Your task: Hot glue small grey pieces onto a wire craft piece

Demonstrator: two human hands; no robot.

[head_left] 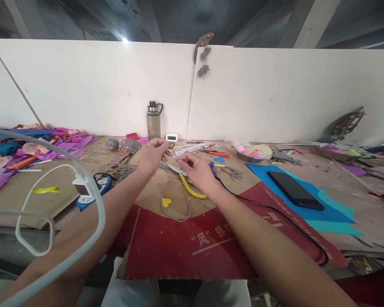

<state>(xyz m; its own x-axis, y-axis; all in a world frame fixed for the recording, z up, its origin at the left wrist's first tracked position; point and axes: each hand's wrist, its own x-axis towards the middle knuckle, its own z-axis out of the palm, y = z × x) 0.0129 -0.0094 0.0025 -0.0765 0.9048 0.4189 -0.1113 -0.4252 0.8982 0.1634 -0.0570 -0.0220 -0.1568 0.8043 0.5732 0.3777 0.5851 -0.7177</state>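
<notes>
My left hand (pixel 153 155) is closed in a pinch, with a small yellow piece (pixel 171 145) at its fingertips. Just right of it, my right hand (pixel 194 168) pinches a thin grey strand, which spans the short gap between the hands. Below them, a loop of grey cord (pixel 189 209) lies on the cardboard around a yellow heart cutout (pixel 166 202). Yellow-handled pliers (pixel 193 192) rest under my right hand, partly hidden by it. Beside its wrist is a blue tool (pixel 213 169) with a black cable.
A red-printed cardboard sheet (pixel 179 251) covers the table front. A phone (pixel 294 189) lies on blue sheets (pixel 333 217) at right. Scissors (pixel 232 172), a bottle (pixel 153 121) and a small white clock (pixel 172 137) stand or lie farther back. A white cable (pixel 100 213) crosses the left foreground.
</notes>
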